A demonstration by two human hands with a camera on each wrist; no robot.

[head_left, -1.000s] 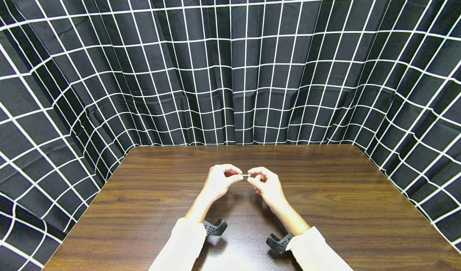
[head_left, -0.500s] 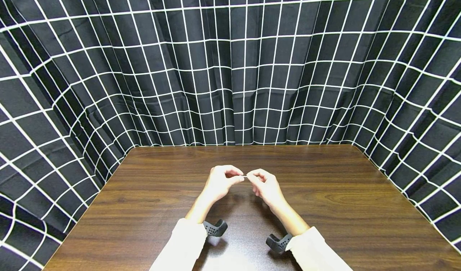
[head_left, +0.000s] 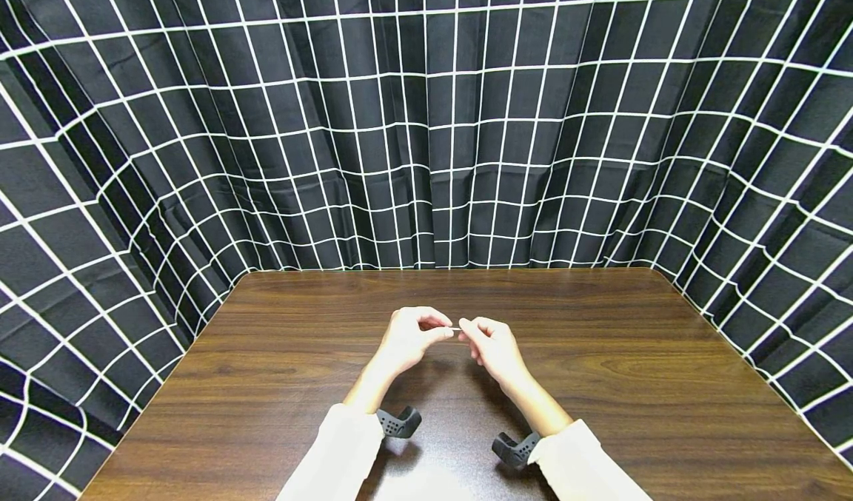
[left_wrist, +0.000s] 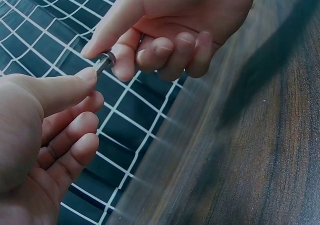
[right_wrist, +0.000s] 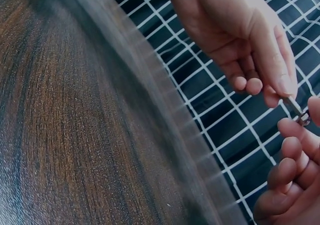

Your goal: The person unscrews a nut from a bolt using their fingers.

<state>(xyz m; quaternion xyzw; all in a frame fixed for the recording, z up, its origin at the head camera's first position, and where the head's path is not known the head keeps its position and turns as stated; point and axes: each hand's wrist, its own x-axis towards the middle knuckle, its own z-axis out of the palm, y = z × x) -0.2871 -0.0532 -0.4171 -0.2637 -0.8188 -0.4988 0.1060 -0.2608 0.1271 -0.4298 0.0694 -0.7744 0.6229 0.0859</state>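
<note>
A small metal bolt is held in the air between both hands above the table. Thumb and forefinger of my left hand pinch its shank, seen also in the right wrist view, where the bolt points toward the other hand. At the bolt's other end is a small round nut. My right hand has its thumb and forefinger on either side of this nut, pinching it. The remaining fingers of both hands are loosely curled. Fingertips hide parts of the bolt and nut.
The brown wooden table spreads beneath both hands. Black curtain with a white grid encloses its back and sides. Dark wrist mounts stick out at the cuffs of white sleeves.
My right thumb and forefinger have closed in on the nut and shifted against each other, the thumb moving upward. Both hands have sunk very slightly; the left hand keeps its pinch.
</note>
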